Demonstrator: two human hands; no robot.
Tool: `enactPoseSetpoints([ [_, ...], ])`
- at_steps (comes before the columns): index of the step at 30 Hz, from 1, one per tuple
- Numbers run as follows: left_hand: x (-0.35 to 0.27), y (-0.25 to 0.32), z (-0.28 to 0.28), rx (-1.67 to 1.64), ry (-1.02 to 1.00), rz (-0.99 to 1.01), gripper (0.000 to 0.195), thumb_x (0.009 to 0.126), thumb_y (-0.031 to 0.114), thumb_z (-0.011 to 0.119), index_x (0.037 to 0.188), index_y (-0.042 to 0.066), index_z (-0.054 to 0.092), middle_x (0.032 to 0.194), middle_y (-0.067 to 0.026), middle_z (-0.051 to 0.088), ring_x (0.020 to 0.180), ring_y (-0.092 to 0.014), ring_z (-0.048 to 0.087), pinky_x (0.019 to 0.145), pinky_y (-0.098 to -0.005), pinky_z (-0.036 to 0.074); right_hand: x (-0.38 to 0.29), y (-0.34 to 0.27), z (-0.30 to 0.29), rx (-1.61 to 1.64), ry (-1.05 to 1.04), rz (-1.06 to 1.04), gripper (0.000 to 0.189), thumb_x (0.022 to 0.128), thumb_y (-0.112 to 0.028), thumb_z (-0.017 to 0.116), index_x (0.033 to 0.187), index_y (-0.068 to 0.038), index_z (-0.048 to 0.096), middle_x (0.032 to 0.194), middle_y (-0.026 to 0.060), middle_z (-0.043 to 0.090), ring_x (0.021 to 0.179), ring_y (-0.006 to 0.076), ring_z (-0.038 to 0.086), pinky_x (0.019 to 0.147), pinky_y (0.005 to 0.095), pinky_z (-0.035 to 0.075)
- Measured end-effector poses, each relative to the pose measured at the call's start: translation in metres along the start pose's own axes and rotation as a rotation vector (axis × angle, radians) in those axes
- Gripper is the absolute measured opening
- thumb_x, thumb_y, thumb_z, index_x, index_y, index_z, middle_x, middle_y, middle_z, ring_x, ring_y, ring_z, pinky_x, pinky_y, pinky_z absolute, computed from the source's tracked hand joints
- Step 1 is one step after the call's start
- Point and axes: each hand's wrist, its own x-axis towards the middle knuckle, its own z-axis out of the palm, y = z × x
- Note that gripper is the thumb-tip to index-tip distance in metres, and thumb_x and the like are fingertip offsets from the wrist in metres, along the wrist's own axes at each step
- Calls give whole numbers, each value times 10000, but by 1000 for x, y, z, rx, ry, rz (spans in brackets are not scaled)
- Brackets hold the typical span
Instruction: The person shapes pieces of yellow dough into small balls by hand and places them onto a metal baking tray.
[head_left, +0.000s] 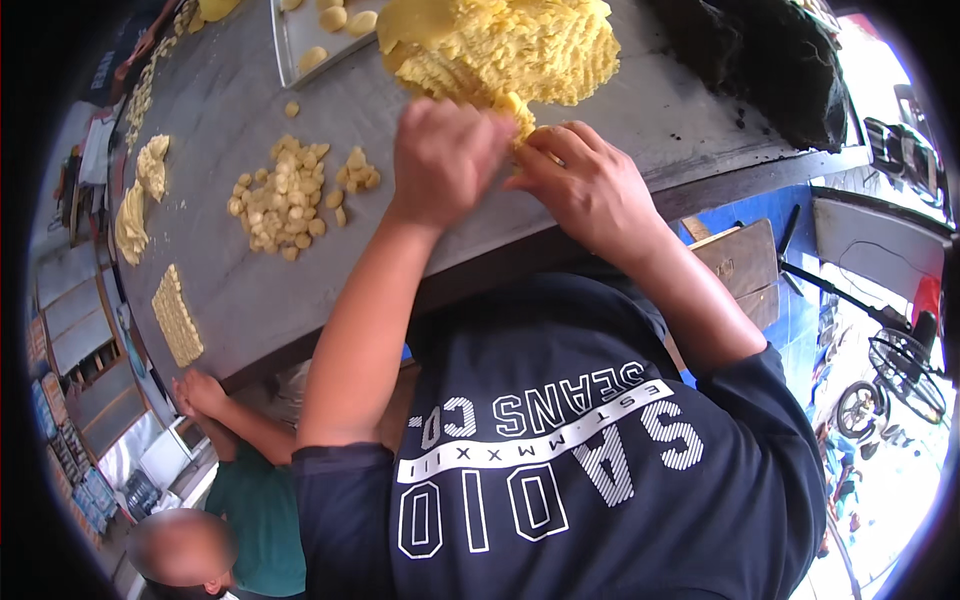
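Note:
My left hand (450, 161) is blurred, its fingers curled beside a small piece of yellow paste (516, 109). What sits inside those fingers is hidden. Opposite it, my right hand (581, 172) pinches the near end of that piece with bent fingertips. Just beyond both hands spreads a large, crumbly mound of yellow paste (517, 52), its surface ridged. Left of my left hand lies a heap of small pale dough pieces (281, 199), with a smaller cluster of dough pieces (358, 171) next to it.
A metal tray (289, 56) holds round dough pieces. Dough lumps (142, 199) and a flat dough slab (178, 315) lie leftward on the metal table (217, 307). Black plastic sheeting (765, 75) covers the far right. Another person's hands (201, 394) are at the table's left corner.

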Motion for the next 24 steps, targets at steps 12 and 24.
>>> enactPoseSetpoints([
  [12,-87,45,-73,200,-89,-607,168,1052,207,855,1007,48,821,997,-51,693,926,-257,695,773,-405,548,-18,-5,-26,60,-36,172,295,930,-140,873,1207,-69,802,1208,103,744,1129,342,726,973,458,622],
  [24,-42,84,-58,-1015,263,-1249,534,1242,210,578,1681,-75,472,1511,-288,724,1303,-283,770,1154,-436,620,14,-37,3,381,-14,91,327,944,-108,858,1260,-62,789,1220,113,773,1103,364,769,947,467,649],
])
